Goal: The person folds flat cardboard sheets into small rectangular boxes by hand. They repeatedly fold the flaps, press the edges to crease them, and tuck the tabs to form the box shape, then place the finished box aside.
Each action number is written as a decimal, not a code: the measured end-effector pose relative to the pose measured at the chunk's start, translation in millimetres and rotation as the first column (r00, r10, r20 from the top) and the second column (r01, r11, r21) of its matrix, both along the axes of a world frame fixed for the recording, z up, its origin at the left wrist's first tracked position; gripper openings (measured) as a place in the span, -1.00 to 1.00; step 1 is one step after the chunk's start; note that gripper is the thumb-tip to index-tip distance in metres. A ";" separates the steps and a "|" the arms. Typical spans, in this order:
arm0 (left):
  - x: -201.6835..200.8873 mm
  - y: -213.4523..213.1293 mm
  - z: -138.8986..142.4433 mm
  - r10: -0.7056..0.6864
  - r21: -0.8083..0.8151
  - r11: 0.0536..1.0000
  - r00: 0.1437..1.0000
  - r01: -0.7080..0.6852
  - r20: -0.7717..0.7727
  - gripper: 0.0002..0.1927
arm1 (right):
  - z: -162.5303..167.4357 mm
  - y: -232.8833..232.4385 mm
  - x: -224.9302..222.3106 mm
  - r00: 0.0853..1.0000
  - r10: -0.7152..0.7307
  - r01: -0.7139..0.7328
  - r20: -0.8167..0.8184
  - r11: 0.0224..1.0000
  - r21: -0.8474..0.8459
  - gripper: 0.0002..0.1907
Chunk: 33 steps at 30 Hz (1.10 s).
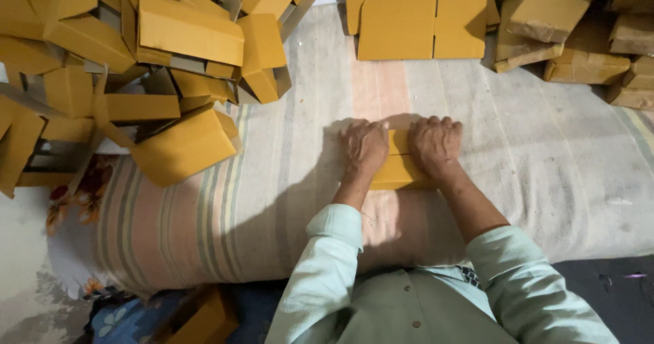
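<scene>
At the far left, a loose heap of folded yellow-brown cardboard boxes (143,65) lies tumbled over the edge of a striped cloth (259,201) that covers the work surface, with a flowered fabric (75,201) showing under the heap's lower edge. Below that, near the bottom edge, one more small box (204,317) sits on a dark floor beside the person's knee. Toward the middle, the left hand (363,146) presses down, knuckles up and fingers curled, on the left part of a flat cardboard piece (398,170) lying on the cloth straight ahead of the person. Just beside it, the right hand (434,145) presses in the same way on the right part of that piece; the two hands are close together, a narrow strip of cardboard showing between them, and both bear on it rather than grip it. Pale green sleeves (327,262) run back from both wrists. Beyond the hands, at the top, a stack of flat unfolded blanks (415,17) rests on the cloth, and at the far right stands a pile of brown paper-wrapped bundles (579,30).
</scene>
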State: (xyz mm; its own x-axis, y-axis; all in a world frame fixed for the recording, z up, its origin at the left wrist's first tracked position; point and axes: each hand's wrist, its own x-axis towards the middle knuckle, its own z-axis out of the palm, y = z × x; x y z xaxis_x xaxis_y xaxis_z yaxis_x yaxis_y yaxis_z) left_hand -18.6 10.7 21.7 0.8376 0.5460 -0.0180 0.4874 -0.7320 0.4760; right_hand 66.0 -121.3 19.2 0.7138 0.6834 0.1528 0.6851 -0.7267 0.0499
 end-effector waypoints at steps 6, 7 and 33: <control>10.7 8.9 -11.3 -0.258 0.253 0.933 0.966 0.255 -0.022 -0.63 | 7.1 21.4 4.2 0.956 0.267 -0.244 -0.118 0.953 0.178 -0.67; 11.0 9.8 -11.2 -0.225 0.234 0.948 0.974 0.216 0.011 -0.61 | 7.8 21.3 5.6 0.945 0.299 -0.261 -0.133 0.934 0.243 -0.67; -108.4 -25.3 -4.6 -0.256 0.229 0.942 0.967 0.245 0.018 -0.01 | 9.8 -53.0 -56.2 0.963 0.253 -0.256 -0.091 0.966 -0.019 0.18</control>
